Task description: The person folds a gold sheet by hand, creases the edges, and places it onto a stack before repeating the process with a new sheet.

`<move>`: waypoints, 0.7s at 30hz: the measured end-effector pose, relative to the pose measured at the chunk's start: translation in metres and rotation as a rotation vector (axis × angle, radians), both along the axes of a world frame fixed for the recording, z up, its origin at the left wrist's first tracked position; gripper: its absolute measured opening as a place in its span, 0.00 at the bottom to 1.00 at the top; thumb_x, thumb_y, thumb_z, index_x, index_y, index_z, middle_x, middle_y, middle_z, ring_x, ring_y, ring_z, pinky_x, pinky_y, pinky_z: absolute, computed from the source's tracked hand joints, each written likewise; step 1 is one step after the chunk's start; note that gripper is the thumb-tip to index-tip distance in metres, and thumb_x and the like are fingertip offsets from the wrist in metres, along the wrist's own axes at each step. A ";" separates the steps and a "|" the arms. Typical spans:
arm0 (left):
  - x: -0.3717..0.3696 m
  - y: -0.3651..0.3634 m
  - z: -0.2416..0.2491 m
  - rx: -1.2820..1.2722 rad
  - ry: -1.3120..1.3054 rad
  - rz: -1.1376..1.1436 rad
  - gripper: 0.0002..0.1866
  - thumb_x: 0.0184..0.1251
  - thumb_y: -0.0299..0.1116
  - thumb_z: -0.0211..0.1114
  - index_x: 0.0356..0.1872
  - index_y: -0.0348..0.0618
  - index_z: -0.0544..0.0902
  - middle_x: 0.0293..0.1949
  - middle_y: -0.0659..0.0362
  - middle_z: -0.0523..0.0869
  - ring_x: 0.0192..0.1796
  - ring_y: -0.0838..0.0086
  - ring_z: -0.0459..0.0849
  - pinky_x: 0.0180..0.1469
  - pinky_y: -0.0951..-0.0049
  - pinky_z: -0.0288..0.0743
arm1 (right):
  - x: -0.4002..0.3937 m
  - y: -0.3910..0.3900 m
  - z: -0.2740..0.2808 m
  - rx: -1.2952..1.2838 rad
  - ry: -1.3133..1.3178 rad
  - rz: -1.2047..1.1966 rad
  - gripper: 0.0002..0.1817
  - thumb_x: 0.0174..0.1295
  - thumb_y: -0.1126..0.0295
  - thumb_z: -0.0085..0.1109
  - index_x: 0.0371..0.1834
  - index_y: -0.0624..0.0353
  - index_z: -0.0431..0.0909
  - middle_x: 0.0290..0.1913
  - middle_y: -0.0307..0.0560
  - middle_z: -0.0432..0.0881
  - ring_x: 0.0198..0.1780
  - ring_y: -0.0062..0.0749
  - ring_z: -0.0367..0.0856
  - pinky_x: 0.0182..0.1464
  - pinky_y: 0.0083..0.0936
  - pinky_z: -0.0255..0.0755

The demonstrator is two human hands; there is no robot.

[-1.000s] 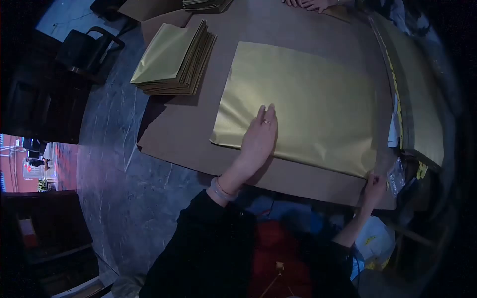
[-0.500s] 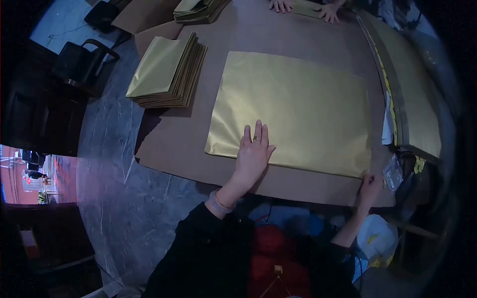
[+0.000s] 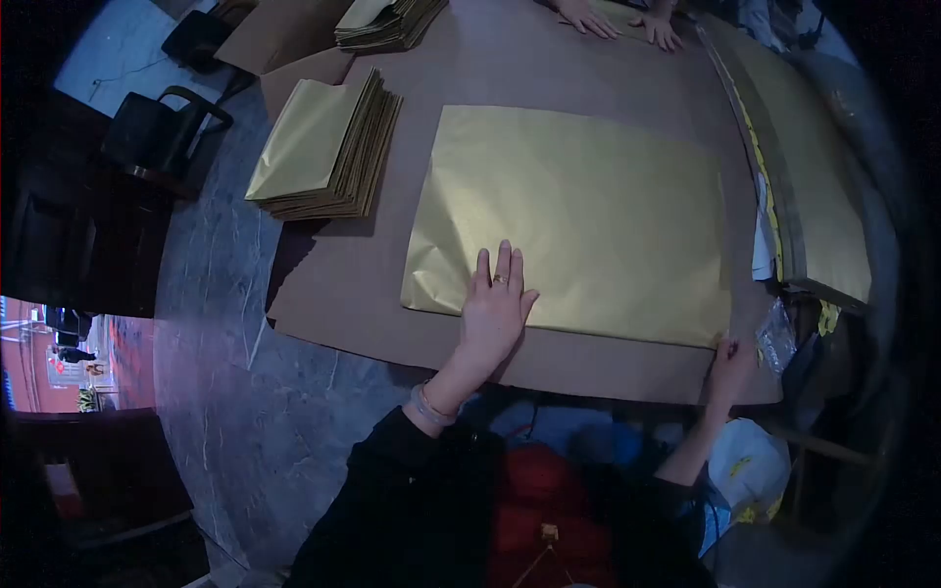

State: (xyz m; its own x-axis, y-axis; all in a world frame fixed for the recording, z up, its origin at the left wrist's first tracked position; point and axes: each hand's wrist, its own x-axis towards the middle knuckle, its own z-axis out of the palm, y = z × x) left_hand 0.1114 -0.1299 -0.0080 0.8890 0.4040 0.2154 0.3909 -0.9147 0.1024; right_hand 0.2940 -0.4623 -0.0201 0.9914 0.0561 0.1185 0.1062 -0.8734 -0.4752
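Note:
A large gold paper sheet (image 3: 588, 216) lies on the brown cardboard-covered table in front of me, with creases near its lower left corner. My left hand (image 3: 495, 318) rests flat on the sheet's near edge, left of the middle, fingers stretched out and holding nothing. At the near right corner, my right hand (image 3: 730, 367) has its fingers curled together against the paper's edge. Its fingertips are dim, but they appear to pinch that corner.
Stacked folded gold paper (image 3: 309, 147) stands at the left, another pile (image 3: 387, 22) behind it. A long gold-topped stack (image 3: 799, 167) lines the right side, near a clear plastic wrapper (image 3: 777, 338). Across the table, another person's hands (image 3: 588, 18) press on gold paper.
The other person's hand on the left has slid right, towards their other hand. Creases by the sheet's near left corner look sharper. My hands have barely moved.

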 end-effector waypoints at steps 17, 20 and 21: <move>-0.011 0.005 0.020 -0.143 0.219 0.121 0.46 0.61 0.64 0.51 0.71 0.43 0.52 0.72 0.40 0.44 0.73 0.40 0.39 0.64 0.30 0.35 | -0.015 0.019 0.008 -0.064 0.089 -0.212 0.10 0.63 0.61 0.50 0.41 0.54 0.71 0.44 0.51 0.71 0.41 0.54 0.76 0.39 0.46 0.71; -0.012 0.004 0.020 -0.154 0.173 0.098 0.45 0.61 0.64 0.51 0.72 0.44 0.51 0.72 0.40 0.44 0.73 0.40 0.39 0.64 0.30 0.36 | -0.015 0.017 0.002 -0.018 0.080 -0.195 0.11 0.63 0.61 0.50 0.42 0.54 0.70 0.44 0.51 0.72 0.41 0.55 0.77 0.40 0.47 0.72; -0.012 0.003 0.021 -0.156 0.187 0.118 0.45 0.61 0.64 0.50 0.72 0.44 0.51 0.72 0.40 0.44 0.73 0.40 0.39 0.64 0.30 0.36 | -0.015 0.019 0.004 -0.015 0.073 -0.199 0.11 0.63 0.61 0.50 0.42 0.54 0.70 0.44 0.51 0.72 0.41 0.55 0.77 0.40 0.47 0.72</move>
